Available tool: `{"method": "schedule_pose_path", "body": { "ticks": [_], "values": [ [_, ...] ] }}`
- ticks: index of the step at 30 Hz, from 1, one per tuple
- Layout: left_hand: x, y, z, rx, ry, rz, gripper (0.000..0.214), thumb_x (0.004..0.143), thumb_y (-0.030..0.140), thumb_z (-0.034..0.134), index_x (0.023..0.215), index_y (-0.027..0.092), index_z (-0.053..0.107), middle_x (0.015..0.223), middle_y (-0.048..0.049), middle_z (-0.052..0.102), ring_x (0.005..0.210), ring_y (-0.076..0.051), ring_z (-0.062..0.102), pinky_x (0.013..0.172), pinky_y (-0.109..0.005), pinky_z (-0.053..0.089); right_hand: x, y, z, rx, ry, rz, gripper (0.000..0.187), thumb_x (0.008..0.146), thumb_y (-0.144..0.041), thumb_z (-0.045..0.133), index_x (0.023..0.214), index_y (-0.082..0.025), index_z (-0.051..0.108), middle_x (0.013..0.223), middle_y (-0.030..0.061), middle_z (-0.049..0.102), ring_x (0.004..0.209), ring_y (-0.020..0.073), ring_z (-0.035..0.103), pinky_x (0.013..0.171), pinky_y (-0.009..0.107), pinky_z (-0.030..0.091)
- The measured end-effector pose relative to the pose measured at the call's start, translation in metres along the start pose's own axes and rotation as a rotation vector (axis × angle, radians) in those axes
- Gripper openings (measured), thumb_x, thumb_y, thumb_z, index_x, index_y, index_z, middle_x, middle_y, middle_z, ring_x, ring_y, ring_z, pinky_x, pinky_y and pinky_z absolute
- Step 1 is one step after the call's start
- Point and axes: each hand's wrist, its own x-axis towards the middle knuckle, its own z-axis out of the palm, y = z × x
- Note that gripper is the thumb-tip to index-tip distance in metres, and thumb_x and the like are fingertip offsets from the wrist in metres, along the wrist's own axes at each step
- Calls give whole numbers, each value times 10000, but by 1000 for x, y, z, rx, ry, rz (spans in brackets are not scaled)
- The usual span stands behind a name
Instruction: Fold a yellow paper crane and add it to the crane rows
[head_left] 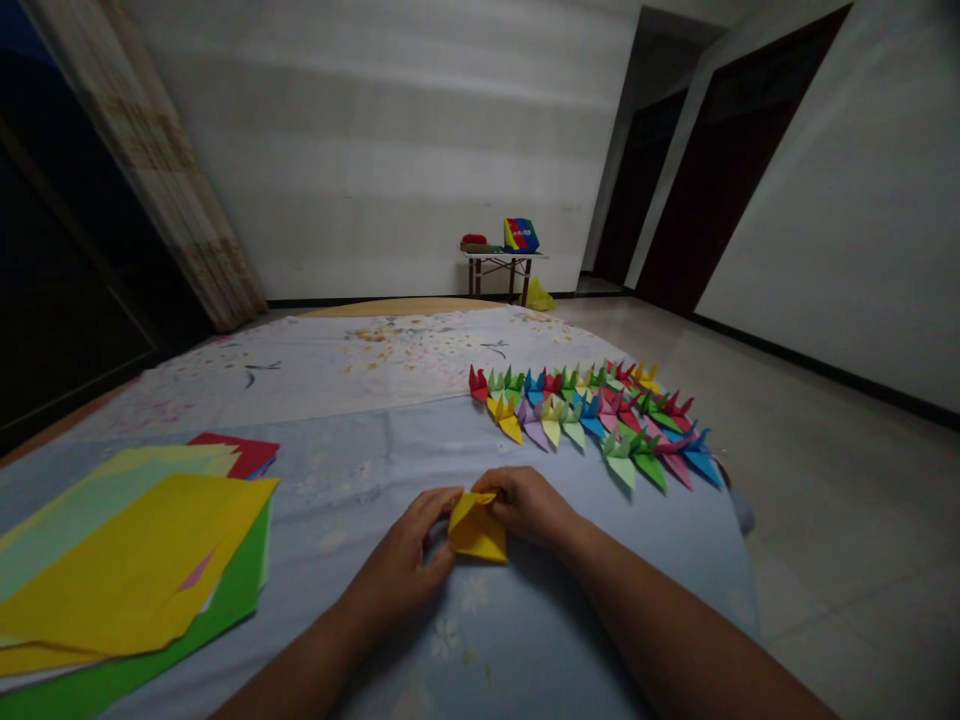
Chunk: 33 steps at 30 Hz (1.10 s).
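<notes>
A small folded piece of yellow origami paper is held just above or on the blue cloth, between both hands. My left hand grips its left edge, thumb below and fingers at the upper corner. Closed on the upper right corner is my right hand, its fingers bent over a raised flap. The paper's near face shows a flat triangular part; its far side is hidden. Rows of colourful folded paper cranes stand to the right, beyond my right hand.
At the left lies a loose stack of coloured paper sheets, yellow on top with green beneath. A floral tablecloth covers the table. Farther back, a small side table by the wall bears a multicoloured box.
</notes>
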Motion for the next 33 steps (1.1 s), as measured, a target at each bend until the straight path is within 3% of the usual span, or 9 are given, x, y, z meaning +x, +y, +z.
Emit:
{"method": "schedule_pose_path", "body": {
  "ticks": [7,12,20,27,33],
  "values": [
    [-6,-4,2,286,-48,89,530,715,71,407,1223,199,490,1264,-79,511,1175,-227,431,1002,-439,349,-3,9,-13,-77,-106,-219,263,749,-162,573,993,-203,662,901,70,619,865,160,548,785,248,408],
    [-12,0,-1,440,-100,159,541,739,70,402,1251,238,459,1307,-58,470,1204,-220,386,1004,-442,327,-9,8,-20,-85,-160,-286,279,751,-145,548,1003,-206,651,938,67,579,878,160,527,805,258,405],
    [-11,6,0,472,-124,118,377,873,257,358,1228,250,487,1346,-68,439,1230,-235,359,996,-457,301,-9,3,-24,-79,-191,-242,374,706,-52,474,1005,-196,647,947,58,553,911,155,505,852,256,391],
    [-8,3,6,499,-114,78,373,901,365,329,1221,256,484,1354,-61,441,1257,-243,330,1002,-482,240,-6,2,-20,-41,-124,-137,253,764,-150,500,948,-175,672,847,44,569,757,118,542,729,206,416],
    [-7,3,7,533,-113,69,381,899,380,338,1237,253,461,1360,-53,437,1263,-236,323,1007,-472,203,-4,8,-12,-26,-148,-147,235,757,-152,520,935,-182,672,814,23,596,721,109,540,694,196,403]
  ]
}}
